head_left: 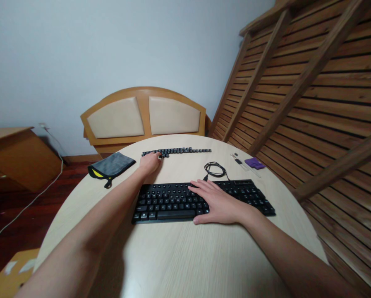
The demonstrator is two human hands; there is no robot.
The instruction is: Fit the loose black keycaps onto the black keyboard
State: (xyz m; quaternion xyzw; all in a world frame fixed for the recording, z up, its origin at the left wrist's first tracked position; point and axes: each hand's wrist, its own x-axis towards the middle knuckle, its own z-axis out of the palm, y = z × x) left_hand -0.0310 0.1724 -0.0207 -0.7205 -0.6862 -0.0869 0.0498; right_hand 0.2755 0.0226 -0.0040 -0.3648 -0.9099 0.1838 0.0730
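A black keyboard [173, 203] lies across the middle of the round table. My right hand [219, 201] rests on its right half, fingers spread, with the thumb at the front edge. My left hand [150, 163] reaches past the keyboard's back left corner to rows of loose black keycaps [179, 151]. Its fingers are bent together in a pinch on a keycap [160, 157] at the near left part of the rows. The back of the hand covers some keycaps. Behind the keyboard lies its coiled black cable [215, 169].
A grey cloth pouch with yellow lining [112, 166] lies at the table's left. Near the right edge are a purple cloth [254, 163] and small slim tools [238, 162]. A wooden headboard [146, 111] stands behind the table [185, 256], and a slatted wooden frame [297, 103] leans at right.
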